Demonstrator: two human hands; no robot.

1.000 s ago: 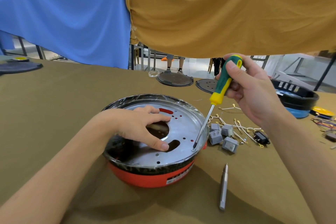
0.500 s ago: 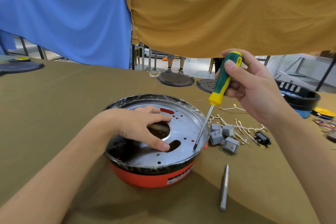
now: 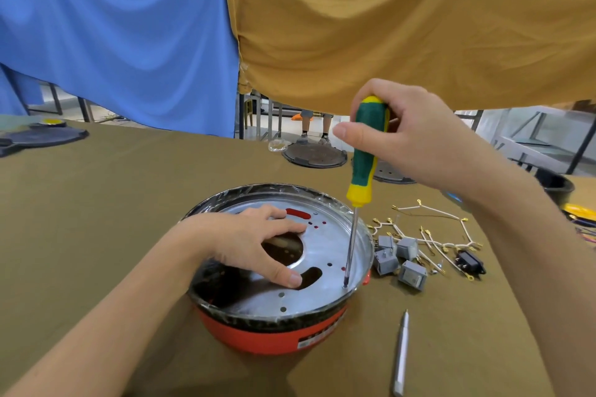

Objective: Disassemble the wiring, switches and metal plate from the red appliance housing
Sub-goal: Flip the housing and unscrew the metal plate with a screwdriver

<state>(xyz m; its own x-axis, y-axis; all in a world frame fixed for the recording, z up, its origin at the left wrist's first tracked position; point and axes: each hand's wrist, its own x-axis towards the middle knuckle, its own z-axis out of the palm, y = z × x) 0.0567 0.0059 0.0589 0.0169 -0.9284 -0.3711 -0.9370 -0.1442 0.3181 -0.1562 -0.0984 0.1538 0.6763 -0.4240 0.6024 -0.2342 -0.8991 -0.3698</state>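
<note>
The red appliance housing sits on the brown table, its round metal plate facing up inside a dark rim. My left hand rests on the plate with fingers spread, thumb near a slot. My right hand grips the green and yellow screwdriver, held nearly upright, its tip on a screw hole at the plate's right edge. Grey switches and white wiring lie loose on the table to the right of the housing.
A metal bit lies on the table in front of the switches. A black socket part lies by the wires. Dark round lids stand at the far edge, another far left. Blue and ochre cloths hang behind.
My right hand has swung the screwdriver from a slant to nearly upright, its tip staying at the plate's right edge. My left hand has kept its place on the plate.
</note>
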